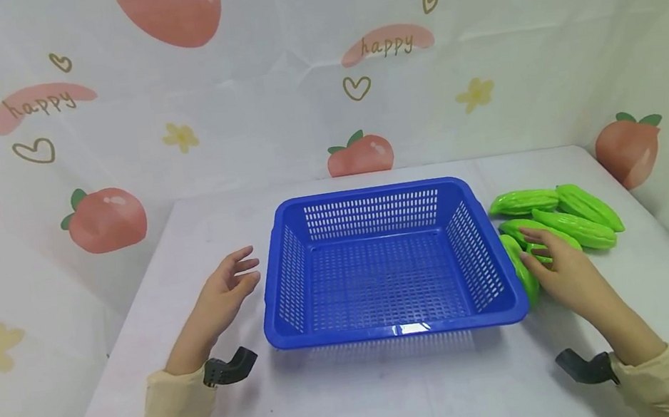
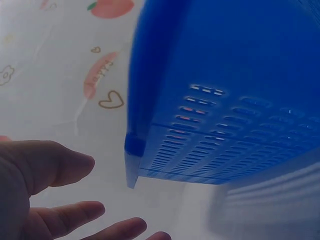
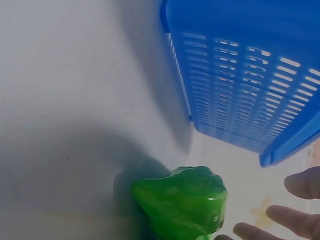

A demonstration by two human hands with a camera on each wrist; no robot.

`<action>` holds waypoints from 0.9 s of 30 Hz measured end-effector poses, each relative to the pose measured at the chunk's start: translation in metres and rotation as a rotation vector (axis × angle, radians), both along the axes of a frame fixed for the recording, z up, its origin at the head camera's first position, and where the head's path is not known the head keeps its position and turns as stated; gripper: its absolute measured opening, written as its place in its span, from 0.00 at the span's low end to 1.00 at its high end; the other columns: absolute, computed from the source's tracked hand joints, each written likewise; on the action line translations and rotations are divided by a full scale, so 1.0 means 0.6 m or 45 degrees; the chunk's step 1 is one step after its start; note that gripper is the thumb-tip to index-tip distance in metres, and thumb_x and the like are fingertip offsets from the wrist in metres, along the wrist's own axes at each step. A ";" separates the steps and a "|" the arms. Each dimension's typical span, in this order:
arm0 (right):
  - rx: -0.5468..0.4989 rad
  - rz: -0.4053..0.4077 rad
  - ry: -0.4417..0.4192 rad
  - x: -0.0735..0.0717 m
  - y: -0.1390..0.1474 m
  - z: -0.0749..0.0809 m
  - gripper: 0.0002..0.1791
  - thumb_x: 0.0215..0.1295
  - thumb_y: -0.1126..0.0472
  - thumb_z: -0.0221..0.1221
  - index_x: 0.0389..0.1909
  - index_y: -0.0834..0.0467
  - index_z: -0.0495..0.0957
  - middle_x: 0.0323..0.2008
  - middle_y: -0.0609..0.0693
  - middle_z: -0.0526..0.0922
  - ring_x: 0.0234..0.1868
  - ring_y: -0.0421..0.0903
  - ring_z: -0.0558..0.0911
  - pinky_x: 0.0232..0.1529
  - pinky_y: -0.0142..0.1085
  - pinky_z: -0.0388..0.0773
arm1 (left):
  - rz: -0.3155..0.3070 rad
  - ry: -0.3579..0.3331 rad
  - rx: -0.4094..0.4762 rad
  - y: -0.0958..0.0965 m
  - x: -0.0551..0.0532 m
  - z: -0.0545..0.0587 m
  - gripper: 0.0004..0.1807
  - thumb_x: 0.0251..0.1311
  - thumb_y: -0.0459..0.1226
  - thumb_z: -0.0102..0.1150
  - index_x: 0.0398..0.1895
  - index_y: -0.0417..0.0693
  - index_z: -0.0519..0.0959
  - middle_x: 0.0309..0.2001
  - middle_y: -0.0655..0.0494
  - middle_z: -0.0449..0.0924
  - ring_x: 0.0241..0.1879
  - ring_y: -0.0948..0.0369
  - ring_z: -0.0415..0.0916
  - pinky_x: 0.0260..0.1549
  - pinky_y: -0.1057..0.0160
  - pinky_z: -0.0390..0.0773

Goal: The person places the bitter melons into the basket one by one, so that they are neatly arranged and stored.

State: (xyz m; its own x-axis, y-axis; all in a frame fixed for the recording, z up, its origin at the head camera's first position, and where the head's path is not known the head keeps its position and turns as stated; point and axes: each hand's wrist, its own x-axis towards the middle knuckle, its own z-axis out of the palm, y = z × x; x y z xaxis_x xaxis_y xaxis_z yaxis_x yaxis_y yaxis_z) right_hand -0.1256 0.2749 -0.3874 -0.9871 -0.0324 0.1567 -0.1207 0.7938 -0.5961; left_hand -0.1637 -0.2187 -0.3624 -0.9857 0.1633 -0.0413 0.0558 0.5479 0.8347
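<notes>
A blue perforated plastic basket (image 1: pixel 371 193) stands on the white table, with nothing inside it. Left of its side wall, my left hand (image 1: pixel 224 297) hovers apart from it with fingers loosely extended, and the left wrist view shows the thumb and fingers spread beside the basket wall (image 2: pixel 240 135). At the basket's right lie several bright green, ribbed, elongated vegetables (image 1: pixel 577 226). My right hand (image 1: pixel 568 274) is over the nearest ones, fingers relaxed and holding nothing. One green vegetable (image 3: pixel 185 200) shows close to the right fingers (image 3: pixel 295 220); whether they touch is unclear.
The table (image 1: pixel 364 406) extends in front of the basket. A white cloth (image 1: pixel 284 129) printed with peaches, hearts and flowers hangs behind and at both sides. Black curved wrist devices (image 1: pixel 231 366) stick out from both sleeves.
</notes>
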 end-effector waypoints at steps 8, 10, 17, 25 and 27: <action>0.017 -0.007 -0.064 -0.003 0.002 -0.003 0.28 0.73 0.58 0.50 0.66 0.71 0.61 0.61 0.75 0.67 0.56 0.74 0.73 0.50 0.62 0.75 | -0.052 -0.032 0.088 0.006 -0.001 0.001 0.36 0.71 0.40 0.50 0.75 0.41 0.48 0.67 0.31 0.62 0.64 0.38 0.67 0.59 0.45 0.70; 0.020 0.000 -0.085 -0.004 0.002 -0.004 0.28 0.73 0.58 0.50 0.67 0.71 0.60 0.61 0.76 0.67 0.55 0.74 0.74 0.50 0.62 0.75 | -0.069 -0.046 0.120 0.006 -0.003 -0.002 0.37 0.71 0.40 0.50 0.76 0.41 0.47 0.67 0.31 0.62 0.64 0.38 0.67 0.59 0.45 0.70; 0.058 0.011 -0.166 -0.005 0.002 -0.004 0.30 0.74 0.56 0.50 0.69 0.68 0.58 0.61 0.77 0.66 0.55 0.74 0.74 0.51 0.64 0.73 | -0.096 -0.115 0.175 0.009 -0.012 -0.007 0.38 0.70 0.40 0.51 0.76 0.41 0.45 0.68 0.29 0.60 0.63 0.38 0.68 0.58 0.44 0.71; 0.117 0.001 -0.236 -0.010 -0.001 -0.004 0.32 0.73 0.53 0.51 0.70 0.68 0.57 0.62 0.77 0.65 0.58 0.74 0.71 0.53 0.66 0.70 | -0.110 -0.169 0.200 0.007 -0.012 -0.007 0.41 0.70 0.43 0.52 0.77 0.42 0.43 0.69 0.30 0.57 0.65 0.38 0.66 0.60 0.45 0.69; 0.127 0.004 -0.247 -0.011 -0.001 -0.004 0.33 0.73 0.53 0.51 0.69 0.68 0.57 0.62 0.77 0.64 0.58 0.74 0.71 0.54 0.67 0.69 | -0.105 -0.183 0.199 0.006 -0.013 -0.009 0.41 0.69 0.44 0.53 0.77 0.43 0.43 0.70 0.31 0.57 0.65 0.38 0.66 0.60 0.45 0.69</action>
